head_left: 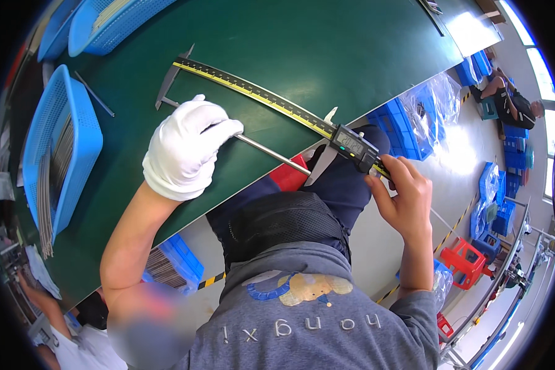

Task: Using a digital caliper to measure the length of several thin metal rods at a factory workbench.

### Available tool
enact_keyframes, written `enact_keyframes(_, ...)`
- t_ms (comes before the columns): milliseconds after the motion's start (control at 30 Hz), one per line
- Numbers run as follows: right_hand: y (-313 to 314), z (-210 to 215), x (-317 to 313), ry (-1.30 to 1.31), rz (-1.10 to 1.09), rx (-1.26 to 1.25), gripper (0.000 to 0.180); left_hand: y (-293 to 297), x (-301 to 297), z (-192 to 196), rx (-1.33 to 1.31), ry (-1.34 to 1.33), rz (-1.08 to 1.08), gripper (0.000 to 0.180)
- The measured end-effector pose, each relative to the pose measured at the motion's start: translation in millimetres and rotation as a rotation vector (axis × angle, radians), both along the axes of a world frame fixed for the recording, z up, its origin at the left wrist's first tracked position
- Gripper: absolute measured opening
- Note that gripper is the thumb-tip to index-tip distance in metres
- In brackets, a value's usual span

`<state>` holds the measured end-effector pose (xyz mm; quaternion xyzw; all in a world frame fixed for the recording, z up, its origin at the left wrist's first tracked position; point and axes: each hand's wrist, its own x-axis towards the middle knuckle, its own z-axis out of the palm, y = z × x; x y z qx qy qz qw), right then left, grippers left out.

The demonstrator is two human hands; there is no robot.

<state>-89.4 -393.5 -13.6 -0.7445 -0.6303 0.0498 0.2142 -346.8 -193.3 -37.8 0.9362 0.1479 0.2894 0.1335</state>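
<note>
My left hand (188, 145), in a white glove, is closed round a thin metal rod (271, 152) over the green table. The rod lies between the jaws of a long digital caliper (253, 92) with a yellow scale: one end is by the fixed jaw at the far left, the other by the sliding jaw near the table edge. Bare and without a glove, my right hand (404, 194) grips the caliper's slider end, thumb and fingers beside the display housing. The gloved fingers hide part of the rod.
On the left of the green table (277, 37) stands a blue basket (83, 117) of metal rods, with a loose rod (95, 94) beside it. Another blue basket (98, 31) is behind. Blue crates (407, 126) and a red stool (464, 262) stand on the floor. Other people sit nearby.
</note>
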Motion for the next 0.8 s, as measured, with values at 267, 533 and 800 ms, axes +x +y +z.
enact_keyframes(267, 0.8, -8.3, -4.9, -0.021, -0.088, -0.001, 0.034, 3.2, -3.3, 1.2, -0.010, 0.034, -0.005, 0.031)
enact_keyframes(533, -0.7, -9.2, -9.1, -0.029, -0.082, -0.003, 0.035, -9.2, 9.4, 15.5, 0.002, 0.106, -0.073, 0.032)
enact_keyframes(800, 1.9, -7.4, -13.9, 0.011, -0.090, -0.027, 0.032, -38.9, 29.1, 9.6, 0.076, 0.112, -0.088, 0.034)
